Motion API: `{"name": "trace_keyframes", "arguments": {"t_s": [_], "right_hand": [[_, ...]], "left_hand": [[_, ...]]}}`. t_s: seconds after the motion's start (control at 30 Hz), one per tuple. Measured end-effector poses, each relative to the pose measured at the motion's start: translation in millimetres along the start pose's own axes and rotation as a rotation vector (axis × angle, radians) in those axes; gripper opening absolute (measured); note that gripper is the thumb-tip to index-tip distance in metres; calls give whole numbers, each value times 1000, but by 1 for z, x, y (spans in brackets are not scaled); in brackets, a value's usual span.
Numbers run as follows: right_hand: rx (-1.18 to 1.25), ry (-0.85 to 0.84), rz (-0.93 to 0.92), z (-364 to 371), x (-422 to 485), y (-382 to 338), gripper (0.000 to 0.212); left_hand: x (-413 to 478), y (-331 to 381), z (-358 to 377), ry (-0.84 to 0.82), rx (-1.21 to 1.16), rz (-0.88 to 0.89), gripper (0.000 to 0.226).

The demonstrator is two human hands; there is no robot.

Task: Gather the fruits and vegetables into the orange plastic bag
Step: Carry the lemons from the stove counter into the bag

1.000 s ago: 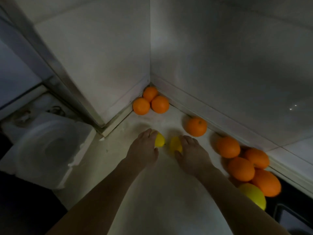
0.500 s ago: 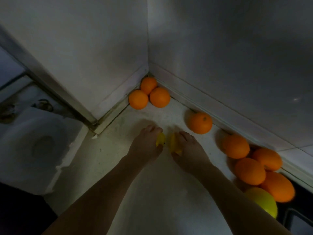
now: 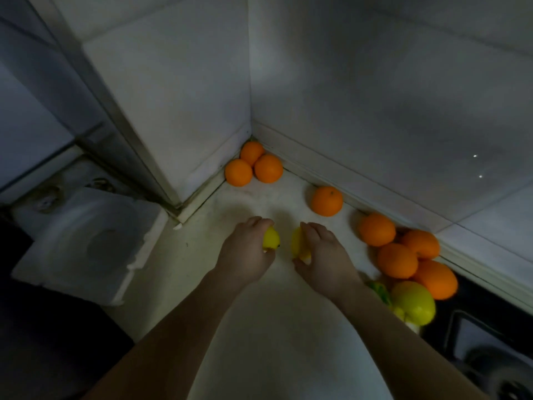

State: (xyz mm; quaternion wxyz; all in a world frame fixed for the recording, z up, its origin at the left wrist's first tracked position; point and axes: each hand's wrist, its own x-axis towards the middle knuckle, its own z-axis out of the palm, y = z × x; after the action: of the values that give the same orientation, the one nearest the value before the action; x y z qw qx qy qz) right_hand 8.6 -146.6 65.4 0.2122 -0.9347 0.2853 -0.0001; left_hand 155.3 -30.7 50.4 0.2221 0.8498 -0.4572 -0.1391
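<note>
1. the left hand (image 3: 245, 252) is curled down over a small yellow lemon (image 3: 271, 239), fingers wrapped across its top and the fruit showing at the thumb side.
2. the right hand (image 3: 323, 255) grips a second lemon (image 3: 298, 245) the same way, only its left edge peeking out past the fingers.
3. the two hands sit just beside each other on the pale counter (image 3: 274, 327), a narrow gap between them.
4. three oranges (image 3: 253, 166) huddle touching in the far corner where the tiled walls (image 3: 375, 96) meet.
5. a single orange (image 3: 326, 201) rests alone against the base of the right wall, near the corner group but apart from it.
6. further right, a cluster of oranges (image 3: 403, 252) is packed together along the same wall.
7. at the near end of that cluster sits a large yellow-green fruit (image 3: 414, 301), with something leafy and green (image 3: 380, 291) just beside it, partly hidden by the right forearm.
8. a white moulded lid or tray (image 3: 86, 241) lies to the left, below the counter edge.
9. the orange plastic bag is nowhere in my sight from here.
</note>
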Motion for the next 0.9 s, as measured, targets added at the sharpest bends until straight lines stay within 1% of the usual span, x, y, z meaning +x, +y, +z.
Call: {"name": "trace_keyframes", "arguments": {"t_s": [0.13,0.37,0.47,0.53,0.6,0.77,0.9], "right_hand": [[4,74,18,-18,-44,-18,78],[7,224,87,-34,-141,-52,74],[15,222,132,-33,-173,-61,75],[6,254,156,-34,-222,-81,76],[7,258,173,-32,-245,-85,76],[-57,335,233,-34,-332,-110,76],[-91,360,276,-39,-384,-119,77]], "left_hand": [[-35,21,-18,30,-1,47,56],[-117,51,-41,15,-57,150,55],[-146,59,-48,16,-63,168,54],[-189,69,-59,19,-68,226,54],[-207,73,-60,9,-80,233,55],[-272,95,-73,8,-81,306,57],[-311,113,-81,5,-79,371,57]]}}
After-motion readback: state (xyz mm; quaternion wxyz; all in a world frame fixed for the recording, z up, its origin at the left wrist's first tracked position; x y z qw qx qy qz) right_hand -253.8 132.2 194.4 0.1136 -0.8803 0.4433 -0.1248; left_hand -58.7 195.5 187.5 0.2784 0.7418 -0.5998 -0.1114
